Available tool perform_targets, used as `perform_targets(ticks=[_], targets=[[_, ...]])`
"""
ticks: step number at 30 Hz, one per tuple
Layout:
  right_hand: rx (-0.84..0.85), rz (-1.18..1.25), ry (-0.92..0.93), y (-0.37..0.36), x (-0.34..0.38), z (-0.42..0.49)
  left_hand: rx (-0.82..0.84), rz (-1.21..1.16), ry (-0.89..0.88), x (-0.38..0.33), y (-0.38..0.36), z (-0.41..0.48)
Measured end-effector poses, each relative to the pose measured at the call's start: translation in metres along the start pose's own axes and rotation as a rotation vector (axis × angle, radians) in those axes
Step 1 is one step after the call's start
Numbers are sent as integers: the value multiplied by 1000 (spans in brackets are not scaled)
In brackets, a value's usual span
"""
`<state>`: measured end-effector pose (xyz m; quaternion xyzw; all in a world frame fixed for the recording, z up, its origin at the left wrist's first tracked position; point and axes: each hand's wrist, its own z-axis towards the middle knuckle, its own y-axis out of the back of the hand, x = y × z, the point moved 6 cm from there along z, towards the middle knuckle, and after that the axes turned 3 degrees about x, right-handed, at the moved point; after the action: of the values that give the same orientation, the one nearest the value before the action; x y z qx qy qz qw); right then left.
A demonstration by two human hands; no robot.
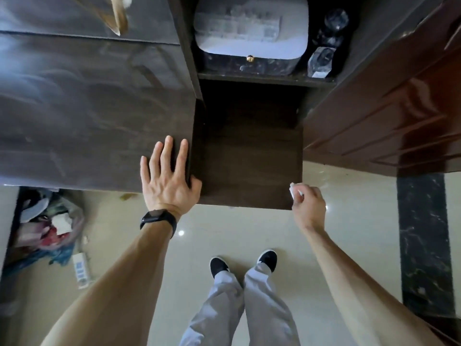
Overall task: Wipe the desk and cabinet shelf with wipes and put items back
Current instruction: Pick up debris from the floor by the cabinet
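Observation:
The dark glossy desk top fills the left side and shows smeared streaks. My left hand lies flat on its near right corner, fingers straight and spread, thumb over the edge. To the right sits a lower dark wooden cabinet shelf. My right hand holds a small crumpled white wipe at the shelf's near right corner, fingers curled round it. On the upper shelf stand a white-lidded box with a gold knob and glass bottles.
A dark red wooden door stands open on the right. Under the desk at left lies a heap of bags and cloth, with a white power strip on the tiled floor. My feet stand before the cabinet.

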<state>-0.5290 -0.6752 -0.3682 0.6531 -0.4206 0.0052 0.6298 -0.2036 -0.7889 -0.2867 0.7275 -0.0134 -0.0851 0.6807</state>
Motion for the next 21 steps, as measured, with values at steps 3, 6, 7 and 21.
perform_targets(ticks=[3, 6, 7, 21], targets=[[8, 13, -184, -13, -18, -23, 16, -4, -2, 1, -1, 0], [133, 74, -449, -12, -33, -47, 43, -24, -4, -2, 3, -2], [184, 101, -486, -9, -33, -55, 64, -33, 0, -3, 5, -2], [-180, 411, -278, 202, 11, -255, 587, -116, -434, -143, 66, -163]])
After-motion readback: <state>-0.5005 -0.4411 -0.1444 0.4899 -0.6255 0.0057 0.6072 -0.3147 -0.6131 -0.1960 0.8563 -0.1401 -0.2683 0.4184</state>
